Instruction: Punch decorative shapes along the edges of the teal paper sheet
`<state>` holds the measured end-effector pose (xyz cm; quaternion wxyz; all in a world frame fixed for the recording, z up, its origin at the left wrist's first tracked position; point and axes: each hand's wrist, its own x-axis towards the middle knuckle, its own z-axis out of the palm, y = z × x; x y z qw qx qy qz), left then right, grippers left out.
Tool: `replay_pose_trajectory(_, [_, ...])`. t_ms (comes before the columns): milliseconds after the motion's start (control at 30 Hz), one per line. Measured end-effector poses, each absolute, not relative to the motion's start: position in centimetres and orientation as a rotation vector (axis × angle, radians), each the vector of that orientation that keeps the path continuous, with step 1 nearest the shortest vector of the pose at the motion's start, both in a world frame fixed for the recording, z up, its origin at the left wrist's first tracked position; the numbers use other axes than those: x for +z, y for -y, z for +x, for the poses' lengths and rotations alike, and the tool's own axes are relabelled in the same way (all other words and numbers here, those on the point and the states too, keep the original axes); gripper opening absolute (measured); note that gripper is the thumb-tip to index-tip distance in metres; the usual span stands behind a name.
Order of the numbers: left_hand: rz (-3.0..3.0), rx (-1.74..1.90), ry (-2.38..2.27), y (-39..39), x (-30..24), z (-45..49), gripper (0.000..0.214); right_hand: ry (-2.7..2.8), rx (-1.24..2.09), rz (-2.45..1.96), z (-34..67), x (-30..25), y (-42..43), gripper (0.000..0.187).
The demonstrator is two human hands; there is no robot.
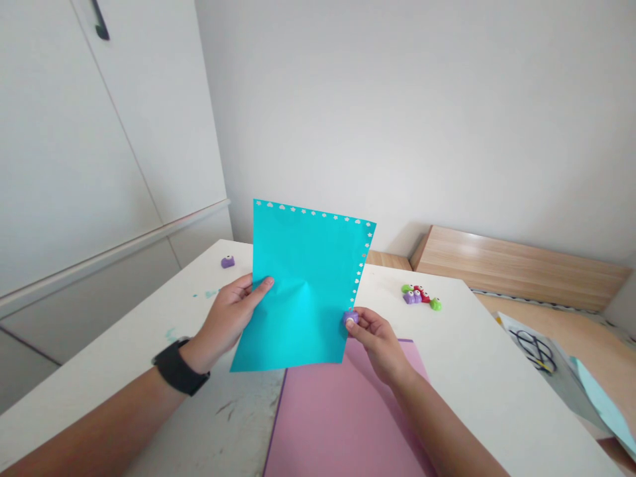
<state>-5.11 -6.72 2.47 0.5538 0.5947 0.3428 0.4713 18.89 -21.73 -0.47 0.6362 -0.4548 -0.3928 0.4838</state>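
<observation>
Left hand (223, 324) pinches a teal paper sheet (303, 278) at its edge, fingers closed on it, while the right hand (380, 341) grips a purple craft punch (350, 318) on the sheet's right edge, where a punched line of stars ends. Beyond the fingers, more craft punches (420, 296) sit on the white counter (447, 344); a pink sheet (342, 424) lies beneath them.

Bright, soft, even light fills the scene, and no source shows. The white wall (422, 112) fades gently to gray toward its corners. Shadows are faint. A pale sheen crosses the bulge in the teal paper (303, 298). Wide-angle distortion makes the cabinet doors (114, 132) lean at the left edge. Nothing looks blurred.
</observation>
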Motion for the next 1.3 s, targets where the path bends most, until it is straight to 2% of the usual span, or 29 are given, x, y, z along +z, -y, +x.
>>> replay_pose_trajectory(267, [1.416,1.075,-0.820,6.6,2.4,-5.4,0.046,0.835,1.264,-1.014,19.1,0.2,22.1,0.037])
replay_pose_trajectory(667, [1.267,1.091,-0.790,6.4,2.5,-5.1,0.052,0.527,1.075,-1.044,24.0,-0.2,21.4,0.038])
replay_pose_trajectory(967, [1.019,1.028,-0.814,4.7,1.7,-6.3,0.045,0.329,1.136,-1.153,27.5,-2.2,21.0,0.029])
replay_pose_trajectory(1300, [0.906,1.053,-0.738,3.4,1.6,-7.2,0.041,0.416,1.063,-1.282,27.7,-2.7,19.8,0.039])
